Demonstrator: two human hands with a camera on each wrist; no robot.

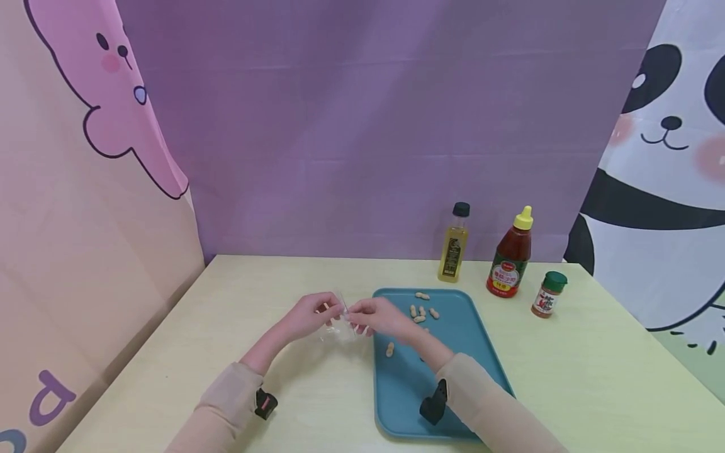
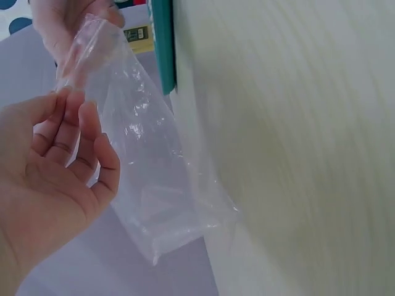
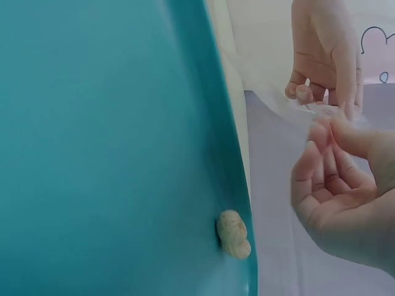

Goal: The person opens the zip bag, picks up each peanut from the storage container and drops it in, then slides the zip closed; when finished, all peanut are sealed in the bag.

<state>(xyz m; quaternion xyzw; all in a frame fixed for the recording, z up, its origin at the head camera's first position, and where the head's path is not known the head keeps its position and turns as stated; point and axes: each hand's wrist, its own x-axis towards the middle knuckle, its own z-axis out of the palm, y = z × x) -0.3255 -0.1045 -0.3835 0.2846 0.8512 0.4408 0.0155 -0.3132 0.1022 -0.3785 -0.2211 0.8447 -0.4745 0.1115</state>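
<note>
Between my two hands hangs a clear plastic bag (image 2: pixel 148 160), its top edge pinched at both sides. My left hand (image 1: pixel 313 314) pinches one side of that edge between thumb and forefinger, the other fingers loosely bent. Close beside it, my right hand (image 1: pixel 381 316) pinches the other side with thumb and fingertips. The bag looks flat, with nothing showing inside. Under the right forearm lies a blue tray (image 1: pixel 453 384) with several unshelled peanuts (image 1: pixel 419 319) on it. One peanut (image 3: pixel 233 234) sits near the tray's left edge in the right wrist view.
At the back right of the table (image 1: pixel 306 402) stand an oil bottle (image 1: pixel 453 245), a red sauce bottle (image 1: pixel 510 258) with a yellow cap, and a small spice jar (image 1: pixel 548 296) with a green lid. A purple cloth (image 1: pixel 362 126) hangs behind the table.
</note>
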